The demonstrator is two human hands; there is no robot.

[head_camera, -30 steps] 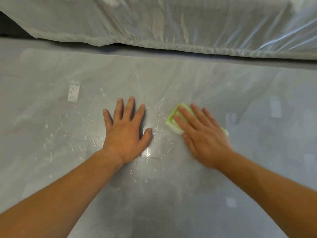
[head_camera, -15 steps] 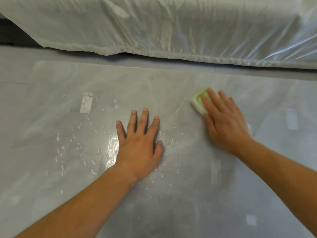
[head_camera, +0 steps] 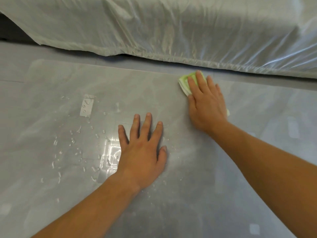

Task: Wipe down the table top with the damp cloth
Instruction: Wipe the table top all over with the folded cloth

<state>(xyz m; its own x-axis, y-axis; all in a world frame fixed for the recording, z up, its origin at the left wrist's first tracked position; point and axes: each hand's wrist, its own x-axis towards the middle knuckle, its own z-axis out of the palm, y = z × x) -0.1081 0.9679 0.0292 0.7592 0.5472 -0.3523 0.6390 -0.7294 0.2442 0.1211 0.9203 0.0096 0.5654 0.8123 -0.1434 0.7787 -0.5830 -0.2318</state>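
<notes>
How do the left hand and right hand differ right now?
The left hand lies bare on the table top, fingers spread; the right hand presses flat on the green cloth, fingers closer together. The left hand sits nearer the person, beside the water droplets; the right hand reaches farther out, near the plastic sheet. Both lie palm down with straight fingers.

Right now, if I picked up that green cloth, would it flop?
Probably floppy: the cloth lies folded and squashed flat under the right hand. It likely slides easily, since the table looks glossy and wet.
</notes>
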